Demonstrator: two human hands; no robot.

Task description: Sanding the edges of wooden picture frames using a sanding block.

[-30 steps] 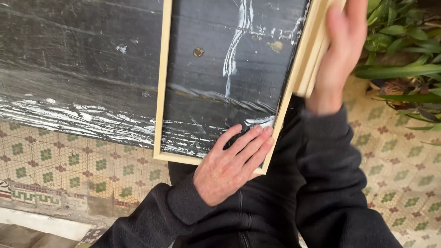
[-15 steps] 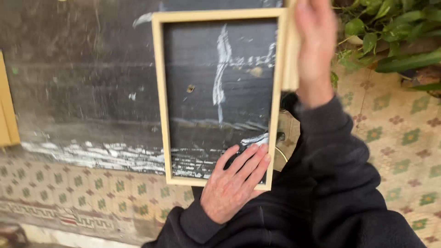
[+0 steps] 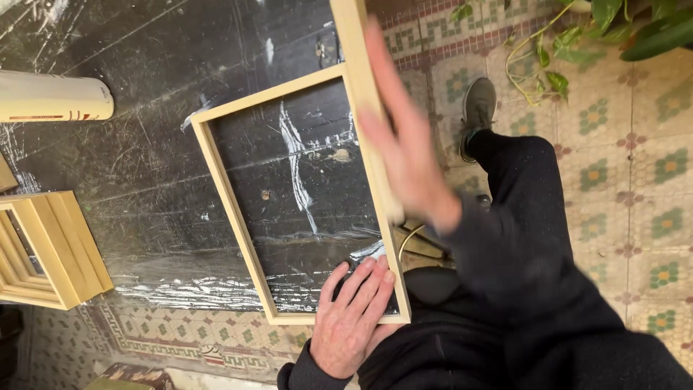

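A pale wooden frame [image 3: 231,209] lies flat on a scratched black tabletop [image 3: 144,144]. My left hand [image 3: 351,325] rests flat on its near right corner, fingers spread over the rail and the black surface. My right hand [image 3: 404,152] is blurred and stretched along the frame's right side. It lies against a second wooden rail [image 3: 352,43] that stands on edge and runs out of the top of the view. Its thumb is hidden, so I cannot tell whether it grips that rail. Both arms are in dark sleeves.
A stack of similar wooden frames [image 3: 50,249] sits at the table's left edge. A cream cylinder [image 3: 54,97] lies at the upper left. Patterned floor tiles [image 3: 635,217], my grey shoe [image 3: 478,108] and a green plant [image 3: 613,29] are on the right.
The view has swung, so the frame now sits tilted. My right hand has slid down along the right rail and is blurred. My left hand stays on the near corner.
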